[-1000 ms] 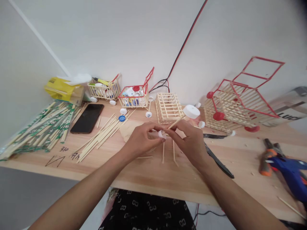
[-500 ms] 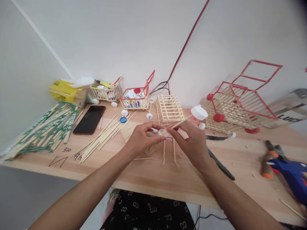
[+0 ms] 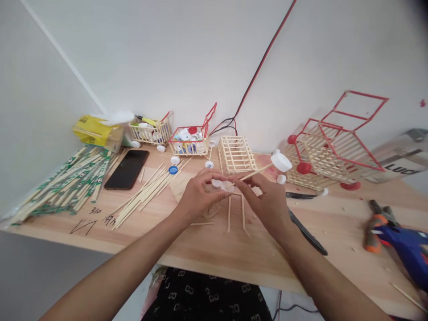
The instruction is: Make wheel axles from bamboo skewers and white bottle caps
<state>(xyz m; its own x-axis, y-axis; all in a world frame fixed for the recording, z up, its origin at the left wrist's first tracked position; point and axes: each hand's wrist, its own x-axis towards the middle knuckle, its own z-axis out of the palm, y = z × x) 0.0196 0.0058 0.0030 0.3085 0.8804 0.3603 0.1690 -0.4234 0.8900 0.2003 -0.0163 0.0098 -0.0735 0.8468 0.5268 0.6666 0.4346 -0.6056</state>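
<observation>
- Pale wooden tabletop (image 3: 234,254) is set against a white wall and strewn with craft parts; a bare stick basket (image 3: 236,154) stands just behind the hands.
- A small white cap (image 3: 227,186) is pinched between the narrowed fingertips of the left hand (image 3: 197,196), above the table's middle.
- A thin wooden stick (image 3: 254,172) is gripped near its close end by the closed fingertips of the right hand (image 3: 267,200); a larger white cap (image 3: 281,161) is carried on its far end.
- The stick's tip is met by the small cap; whether it is seated cannot be told.
- By judgement, the small cap is best held square and centred on the stick, with light pressure so the thin wood is not bent.
- Loose sticks (image 3: 229,214) lie beneath; a blue glue gun (image 3: 406,247) lies well apart.
</observation>
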